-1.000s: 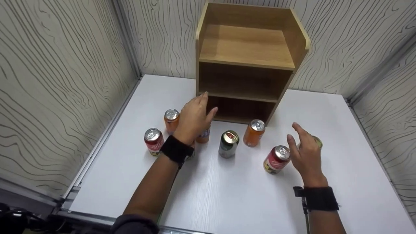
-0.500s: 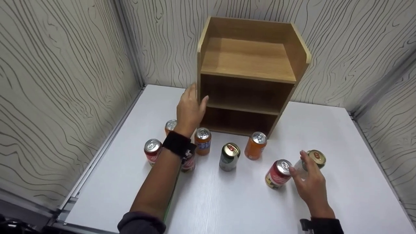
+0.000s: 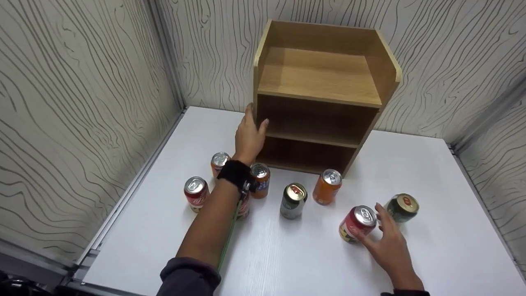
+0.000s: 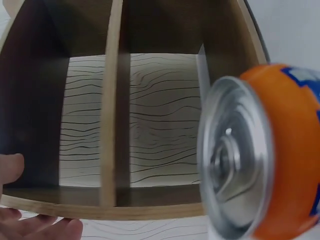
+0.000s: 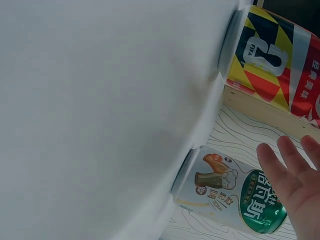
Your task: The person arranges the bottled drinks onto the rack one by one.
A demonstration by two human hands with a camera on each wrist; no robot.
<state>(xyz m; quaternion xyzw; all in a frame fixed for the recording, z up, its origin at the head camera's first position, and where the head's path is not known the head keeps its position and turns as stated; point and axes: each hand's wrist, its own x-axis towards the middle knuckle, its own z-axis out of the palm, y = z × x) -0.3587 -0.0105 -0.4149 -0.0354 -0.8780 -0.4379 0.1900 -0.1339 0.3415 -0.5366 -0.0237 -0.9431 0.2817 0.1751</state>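
Observation:
My left hand [image 3: 248, 137] is at the left side panel of the wooden shelf [image 3: 320, 74], its fingers along the outside and its thumb in front. In the left wrist view, the thumb [image 4: 11, 167] lies over the shelf's inside and the fingertips show beyond the panel's edge; contact is unclear. My right hand [image 3: 388, 246] is beside a red soda can [image 3: 355, 225], thumb before it and fingers spread toward its far side. In the right wrist view, those fingers look straight, near a green and white can [image 5: 225, 192]. The red can [image 5: 280, 65] stands apart from them there.
Between the hands stand a green can [image 3: 293, 201] and an orange can [image 3: 327, 188]. Another orange can [image 3: 261, 181] is by the left wrist. Further left are an orange can [image 3: 219, 163] and a red can [image 3: 196, 195]. The left forearm partly hides one more red can [image 3: 244, 209].
My left hand has moved from above the cans to the shelf's left side. My right hand has come down toward the table, from over the green can to beside the red can. The view has shifted.

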